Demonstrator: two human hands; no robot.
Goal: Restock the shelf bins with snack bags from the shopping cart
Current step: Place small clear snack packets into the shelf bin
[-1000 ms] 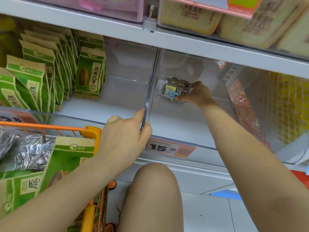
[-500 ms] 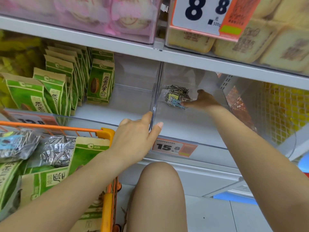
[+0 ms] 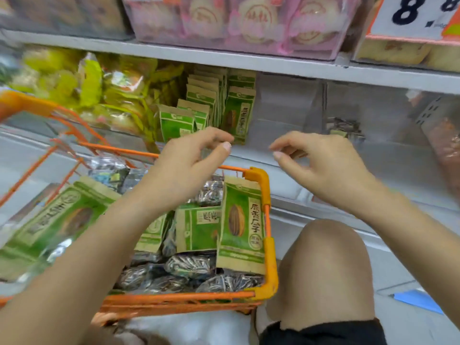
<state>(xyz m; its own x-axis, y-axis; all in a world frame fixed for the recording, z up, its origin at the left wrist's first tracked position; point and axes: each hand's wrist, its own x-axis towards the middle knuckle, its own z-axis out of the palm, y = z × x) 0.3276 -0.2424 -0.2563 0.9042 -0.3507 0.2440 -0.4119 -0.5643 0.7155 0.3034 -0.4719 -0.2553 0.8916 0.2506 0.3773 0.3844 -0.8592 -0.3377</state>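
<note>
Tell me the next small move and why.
Probably lower the left hand into the orange cart for a clear seed bag. Both hands are empty, the right hand too, and the clear bin holds only one such bag.

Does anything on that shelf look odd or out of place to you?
One thing: the clear bin on the right holds a single silvery snack bag at its back, while the neighbouring bin has neat upright rows of green bags. Nothing looks spilled or torn. Both hands, left and right, hold nothing.
</note>
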